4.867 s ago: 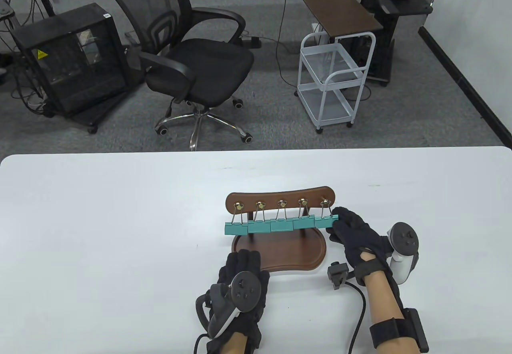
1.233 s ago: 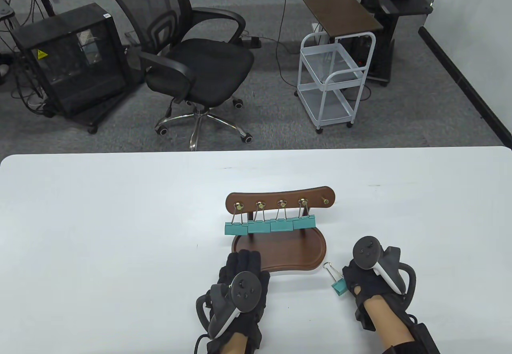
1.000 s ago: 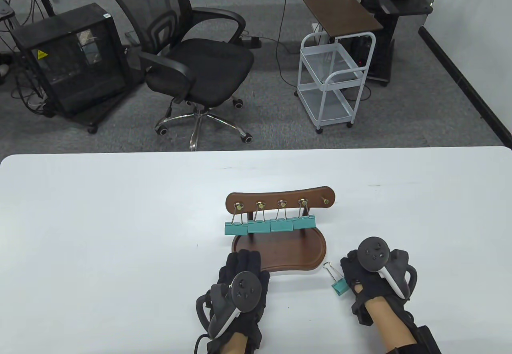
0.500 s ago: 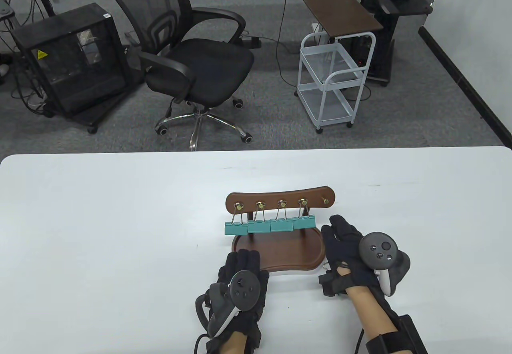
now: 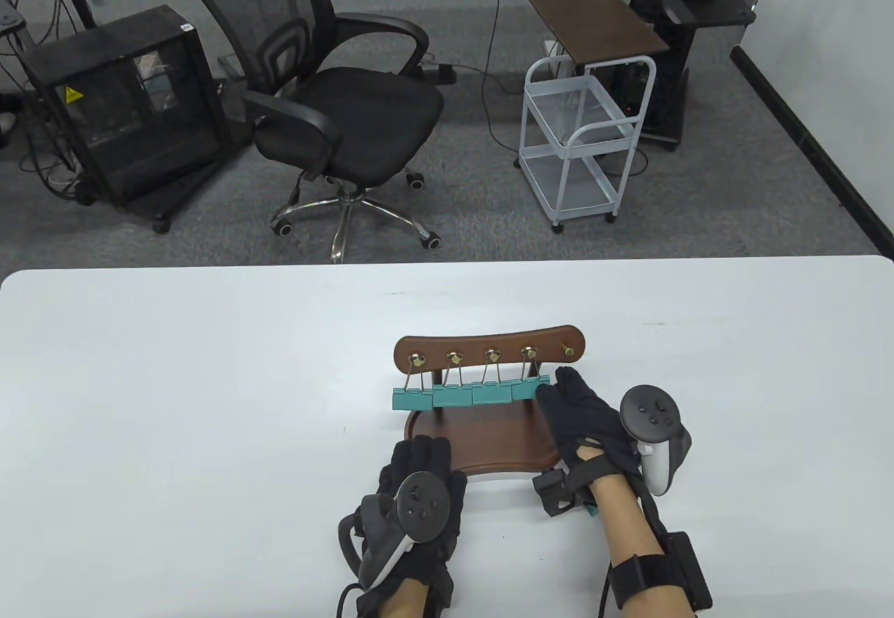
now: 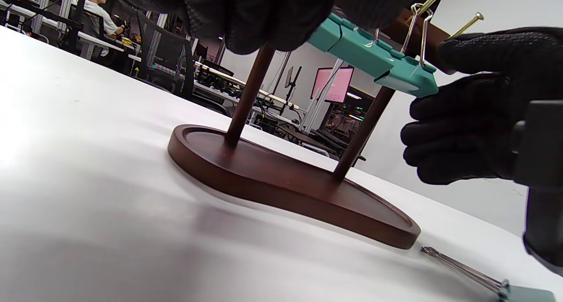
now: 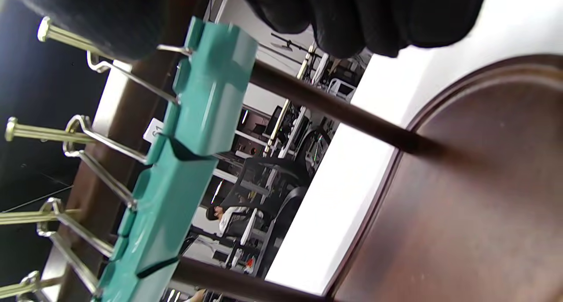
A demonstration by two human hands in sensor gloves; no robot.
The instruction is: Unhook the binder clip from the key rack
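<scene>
black knit gloves [image 5: 419, 492] | grey trackers [image 5: 653, 422] | bare forearms [image 5: 621, 520]

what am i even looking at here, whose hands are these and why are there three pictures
These are a person's two hands in black sensor gloves, each with a tracker strapped to its back; nothing is held in the trackers. One camera looks down at the white table. The other two sit on the wrists, so their pictures are tilted and very close.

On the table stands a brown wooden key rack on a tray-like base. Four teal binder clips hang from its brass hooks; the rightmost hook is bare. One more clip lies on the table beside the base, seen in the left wrist view.

The left hand rests at the near edge of the base. The right hand reaches to the rightmost hanging clip, fingertips at its end. Whether it grips it yet is unclear.
</scene>
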